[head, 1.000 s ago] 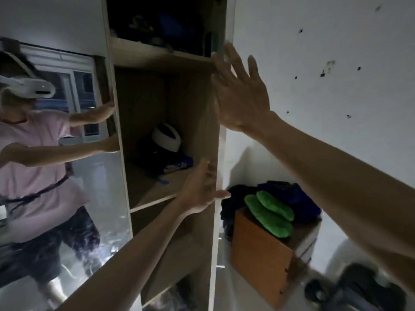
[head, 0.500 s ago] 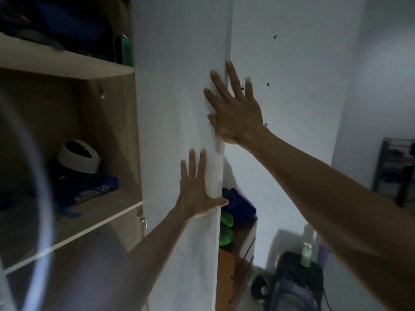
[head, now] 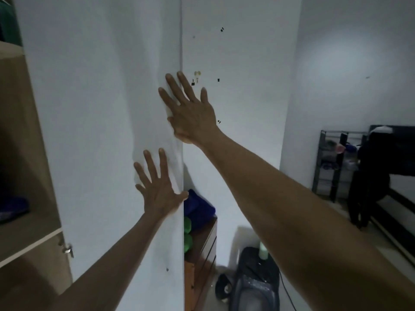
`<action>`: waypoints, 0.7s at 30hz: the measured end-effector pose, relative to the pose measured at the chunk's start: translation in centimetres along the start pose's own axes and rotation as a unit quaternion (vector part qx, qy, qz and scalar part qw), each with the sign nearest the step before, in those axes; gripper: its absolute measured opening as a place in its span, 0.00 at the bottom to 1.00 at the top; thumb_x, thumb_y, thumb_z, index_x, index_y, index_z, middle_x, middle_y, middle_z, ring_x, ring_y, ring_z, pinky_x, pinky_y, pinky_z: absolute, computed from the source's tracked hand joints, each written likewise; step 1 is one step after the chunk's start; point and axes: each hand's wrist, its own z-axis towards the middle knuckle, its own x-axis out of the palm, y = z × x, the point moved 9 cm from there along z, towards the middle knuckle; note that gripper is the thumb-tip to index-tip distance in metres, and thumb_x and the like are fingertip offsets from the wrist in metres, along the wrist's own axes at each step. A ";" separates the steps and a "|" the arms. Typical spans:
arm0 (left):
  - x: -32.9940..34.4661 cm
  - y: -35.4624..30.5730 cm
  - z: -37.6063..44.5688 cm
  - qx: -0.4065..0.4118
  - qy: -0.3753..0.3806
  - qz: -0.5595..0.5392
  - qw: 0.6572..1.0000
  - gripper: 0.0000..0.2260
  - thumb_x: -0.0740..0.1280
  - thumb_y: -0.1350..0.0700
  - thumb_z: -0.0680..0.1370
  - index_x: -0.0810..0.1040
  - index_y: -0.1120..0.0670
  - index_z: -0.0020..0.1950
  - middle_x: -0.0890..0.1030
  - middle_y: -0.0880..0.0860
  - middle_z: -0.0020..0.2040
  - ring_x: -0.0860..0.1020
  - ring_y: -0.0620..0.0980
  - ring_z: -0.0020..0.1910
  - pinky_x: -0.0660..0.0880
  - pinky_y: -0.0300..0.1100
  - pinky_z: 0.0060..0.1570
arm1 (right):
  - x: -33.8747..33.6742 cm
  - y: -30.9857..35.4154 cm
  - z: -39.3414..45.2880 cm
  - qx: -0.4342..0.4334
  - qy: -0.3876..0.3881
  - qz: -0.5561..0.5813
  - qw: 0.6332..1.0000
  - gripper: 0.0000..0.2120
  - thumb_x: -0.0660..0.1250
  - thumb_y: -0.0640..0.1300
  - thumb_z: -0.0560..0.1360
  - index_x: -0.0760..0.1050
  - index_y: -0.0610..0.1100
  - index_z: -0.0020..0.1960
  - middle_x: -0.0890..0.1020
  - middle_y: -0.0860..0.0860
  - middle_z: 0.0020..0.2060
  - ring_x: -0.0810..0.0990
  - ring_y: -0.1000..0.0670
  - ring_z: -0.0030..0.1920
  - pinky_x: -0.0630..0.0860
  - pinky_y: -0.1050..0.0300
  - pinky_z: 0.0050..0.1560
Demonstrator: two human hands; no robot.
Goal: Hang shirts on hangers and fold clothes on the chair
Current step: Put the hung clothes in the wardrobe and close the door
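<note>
I saw no shirt or hanger clearly; the only clothing in view was dark garments (head: 368,176) draped far off beyond my right fingers, near a metal rack (head: 332,162). A white wardrobe door (head: 107,131) stood directly under my palms. My left hand (head: 157,189) lay flat on it, fingers spread straight and holding nothing; my right hand (head: 190,111) pressed higher at the door's edge, equally splayed and empty. Below my left thumb sat a wooden drawer unit (head: 202,254) with blue cloth (head: 197,207) on top.

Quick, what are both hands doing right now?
Left hand: open, flat on the white wardrobe door.
Right hand: open, flat on the same door's edge.
</note>
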 end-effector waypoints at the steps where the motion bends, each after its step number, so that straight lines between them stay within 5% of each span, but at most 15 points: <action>1: 0.4 0.0 0.3 0.003 -0.002 -0.003 1.000 0.61 0.67 0.24 0.61 0.38 0.48 0.81 0.34 0.56 0.80 0.35 0.67 0.77 0.54 0.80 0.63 | 0.4 -0.2 0.2 0.001 0.001 0.002 1.000 0.32 0.54 0.53 0.83 0.44 0.51 0.81 0.39 0.49 0.80 0.36 0.44 0.79 0.50 0.32 0.75; 4: 1.3 -0.2 1.2 0.015 -0.015 -0.015 1.000 0.61 0.48 0.15 0.58 0.42 0.50 0.82 0.37 0.57 0.81 0.37 0.68 0.77 0.52 0.80 0.62 | 1.6 -0.8 0.8 0.005 0.007 0.001 1.000 0.32 0.55 0.52 0.83 0.43 0.50 0.81 0.39 0.49 0.80 0.35 0.44 0.79 0.49 0.33 0.75; 6: 1.6 -0.2 1.7 0.017 -0.026 -0.016 0.999 0.60 0.45 0.15 0.59 0.43 0.50 0.82 0.39 0.57 0.81 0.38 0.68 0.78 0.52 0.80 0.62 | 2.0 -0.9 1.2 0.006 0.006 0.008 1.000 0.32 0.56 0.50 0.83 0.43 0.51 0.81 0.39 0.49 0.80 0.35 0.45 0.79 0.49 0.32 0.76; 14: 2.5 0.0 2.9 0.002 -0.024 -0.009 1.000 0.58 0.47 0.16 0.61 0.44 0.50 0.82 0.40 0.57 0.81 0.39 0.68 0.78 0.54 0.81 0.63 | 3.3 -1.3 2.1 0.004 -0.013 0.007 1.000 0.32 0.57 0.48 0.83 0.46 0.50 0.81 0.41 0.49 0.81 0.38 0.44 0.80 0.52 0.32 0.74; 21: 0.8 1.8 2.1 -0.021 -0.002 0.028 0.999 0.63 0.58 0.17 0.55 0.30 0.41 0.78 0.30 0.51 0.79 0.36 0.64 0.78 0.55 0.77 0.66 | 2.4 0.4 2.1 0.017 -0.019 0.005 1.000 0.33 0.60 0.49 0.80 0.50 0.48 0.81 0.43 0.45 0.81 0.38 0.40 0.79 0.48 0.31 0.74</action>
